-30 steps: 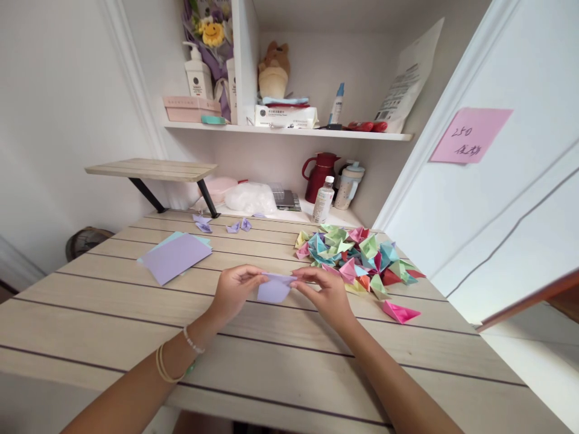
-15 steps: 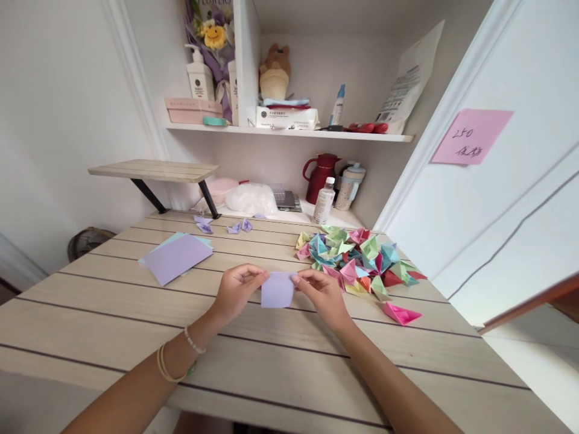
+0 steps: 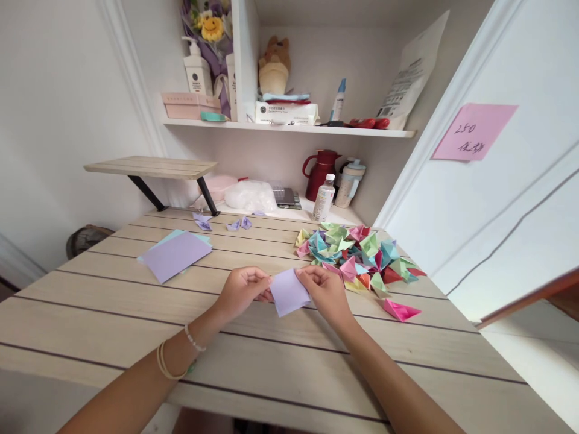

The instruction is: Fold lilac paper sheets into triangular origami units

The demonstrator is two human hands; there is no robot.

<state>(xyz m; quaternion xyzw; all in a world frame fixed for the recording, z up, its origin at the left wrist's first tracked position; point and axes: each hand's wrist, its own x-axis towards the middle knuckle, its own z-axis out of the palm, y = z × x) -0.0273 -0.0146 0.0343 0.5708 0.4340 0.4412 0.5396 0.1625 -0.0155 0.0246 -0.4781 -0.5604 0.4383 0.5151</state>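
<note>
A small lavender sheet of paper (image 3: 289,293), roughly square, is held tilted above the table between my hands. My left hand (image 3: 244,292) pinches its left edge between thumb and fingers. At the upper right corner, my right hand (image 3: 324,293) grips it with the thumb on top. Whether the sheet is folded in layers I cannot tell. To the right lies a heap of colourful folded paper boats (image 3: 348,253), with one bright pink paper boat (image 3: 401,310) apart from it. Larger lavender paper (image 3: 177,256) rests on light blue sheets at the left.
Small purple folded pieces (image 3: 239,223) sit near the back of the slatted table (image 3: 253,374). A raised wooden stand (image 3: 154,167) with black legs is at back left. Behind are a clear bottle (image 3: 324,199), a red jug (image 3: 320,175) and a plastic bag (image 3: 251,196).
The lavender paper has turned from level to tilted, its lower edge swinging right. My right hand has slid to its upper corner. The view has shifted slightly.
</note>
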